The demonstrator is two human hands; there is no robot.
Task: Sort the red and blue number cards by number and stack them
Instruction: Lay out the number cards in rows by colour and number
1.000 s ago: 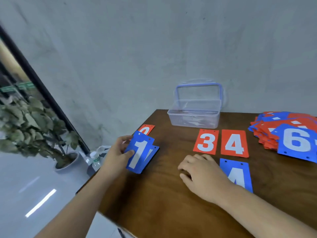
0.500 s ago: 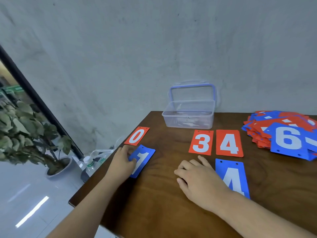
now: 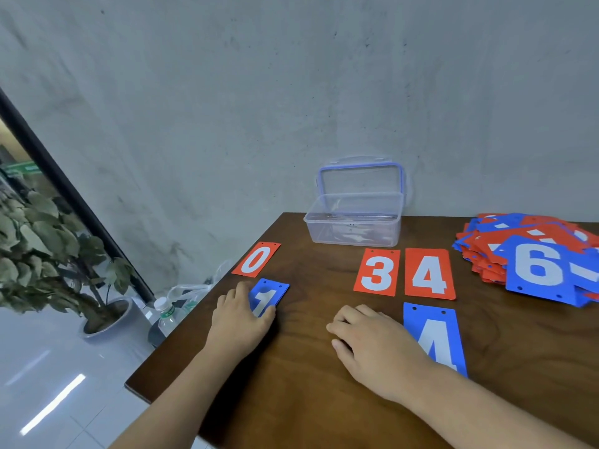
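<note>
On the brown table [image 3: 324, 400] lie a red 0 card [image 3: 256, 259], a red 3 card [image 3: 377, 272], a red 4 card [image 3: 428, 274] and a blue 4 card [image 3: 434, 335]. A small stack of blue 1 cards [image 3: 270, 294] lies flat below the red 0. My left hand [image 3: 241, 315] rests on its lower part, fingers along its left edge and thumb on the face. My right hand [image 3: 372, 341] lies on the table just left of the blue 4, fingers loosely curled and holding nothing. A mixed pile of red and blue cards [image 3: 534, 254], a blue 6 on top, sits at the far right.
A clear plastic box [image 3: 355, 226] with its blue-rimmed lid up stands at the back against the grey wall. The table's left edge drops to the floor, where a water bottle [image 3: 165, 314], a plastic bag and a potted plant [image 3: 48, 264] stand.
My left hand has lowered the blue 1 cards from a raised, fanned hold onto the table below the red 0 and squared them. My right hand has stayed in place.
</note>
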